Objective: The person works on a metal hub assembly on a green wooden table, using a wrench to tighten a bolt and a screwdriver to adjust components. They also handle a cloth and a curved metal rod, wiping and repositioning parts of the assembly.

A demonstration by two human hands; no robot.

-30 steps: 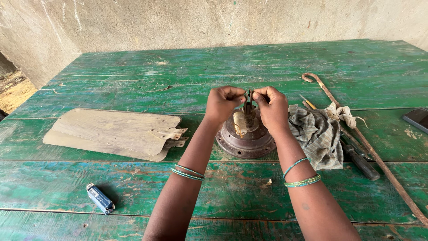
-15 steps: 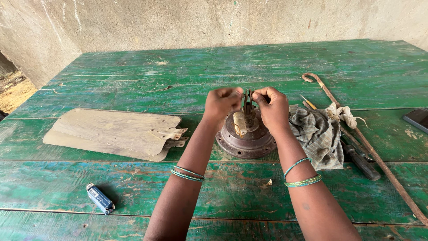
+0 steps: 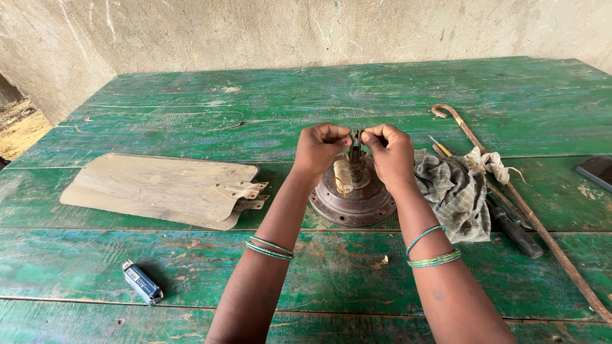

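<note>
Left hand [image 3: 322,148] and right hand [image 3: 390,153] both pinched small metal fitting [image 3: 354,141] atop fan motor [image 3: 352,191] (mid-counter [image 3: 191,108], beside rag [image 3: 454,191]). Advice: grip firm, motor steady.

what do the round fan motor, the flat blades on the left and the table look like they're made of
Round fan motor: apparently metal, a dull brown, rusty-looking casing. Fan blades: probably sheet metal, thin and flat with faded beige, grimy paint; could be otherwise. Table: wood planks, with grain and seams showing through worn green paint.
</note>
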